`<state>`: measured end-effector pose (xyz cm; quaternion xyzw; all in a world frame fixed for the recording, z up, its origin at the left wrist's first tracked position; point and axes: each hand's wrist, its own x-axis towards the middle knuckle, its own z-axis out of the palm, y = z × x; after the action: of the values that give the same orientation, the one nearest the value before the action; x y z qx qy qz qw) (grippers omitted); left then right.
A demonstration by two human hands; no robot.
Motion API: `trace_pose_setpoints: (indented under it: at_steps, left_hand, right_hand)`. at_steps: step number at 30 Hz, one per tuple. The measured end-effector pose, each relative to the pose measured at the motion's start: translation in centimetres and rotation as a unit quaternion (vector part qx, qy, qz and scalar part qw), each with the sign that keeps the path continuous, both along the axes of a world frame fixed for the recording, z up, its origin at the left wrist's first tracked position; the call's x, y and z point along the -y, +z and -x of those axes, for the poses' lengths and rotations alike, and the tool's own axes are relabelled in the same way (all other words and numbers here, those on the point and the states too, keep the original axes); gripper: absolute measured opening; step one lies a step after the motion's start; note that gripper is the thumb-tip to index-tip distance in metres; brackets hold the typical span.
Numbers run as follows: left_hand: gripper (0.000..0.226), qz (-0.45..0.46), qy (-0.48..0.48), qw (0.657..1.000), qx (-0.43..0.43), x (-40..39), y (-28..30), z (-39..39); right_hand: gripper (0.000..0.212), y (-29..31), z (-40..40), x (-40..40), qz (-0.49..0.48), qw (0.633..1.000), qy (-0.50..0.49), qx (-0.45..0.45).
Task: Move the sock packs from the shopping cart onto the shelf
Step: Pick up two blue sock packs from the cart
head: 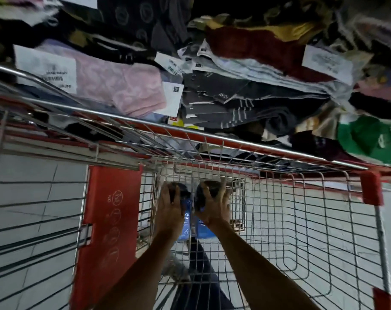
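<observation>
Shop: wire cart (279, 220), tagged socks (123, 86) heaped.

Both bare forearms reach forward toward twelve o'clock, nearly parallel. The left hand (170, 205) and right hand (213, 205) sit side by side, backs up, fingers curled closed around dark bundles.

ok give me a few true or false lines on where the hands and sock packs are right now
1. Both hands are down inside the cart. True.
2. The left hand is empty. False: it grips a dark sock pack.
3. The right hand grips a dark pack too. True.
4. The shelf is bare. False: it is piled with socks and tags.
5. The held packs rest on the shelf. False: they are low in the cart, at its far end.
</observation>
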<state>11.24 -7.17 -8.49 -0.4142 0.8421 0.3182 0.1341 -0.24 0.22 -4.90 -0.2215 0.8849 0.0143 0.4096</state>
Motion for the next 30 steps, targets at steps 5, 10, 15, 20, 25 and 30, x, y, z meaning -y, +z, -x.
trace_pose_setpoints:
  at_steps: [5,10,15,20,25,30]
  left_hand:
    - [0.075,-0.009,0.046,0.999,0.008,-0.4,0.6,0.7]
    - [0.088,-0.024,0.096,0.993,0.070,-0.5,0.6,1.2]
    - [0.091,-0.007,0.088,0.994,0.062,-0.1,2.3,1.0]
    - [0.096,0.013,0.044,0.998,0.030,0.6,6.6,-0.1]
    - [0.097,0.076,0.057,0.994,-0.049,1.5,12.8,-1.0]
    - [0.095,0.159,0.067,0.975,-0.142,3.0,20.4,-1.2]
  right_hand:
    - [0.095,0.2,0.6,-2.0,-0.014,1.000,0.013,-0.011]
    - [0.083,-0.7,0.2,-1.2,-0.017,0.999,-0.021,-0.041]
    - [0.081,0.8,-0.3,-2.4,0.027,0.995,-0.062,-0.078]
    - [0.086,5.7,-0.3,-3.6,0.132,0.983,-0.084,-0.098]
    - [0.093,11.8,-0.7,-3.2,0.222,0.961,-0.078,-0.144]
    - [0.092,18.8,-0.9,-2.0,0.296,0.932,-0.068,-0.199]
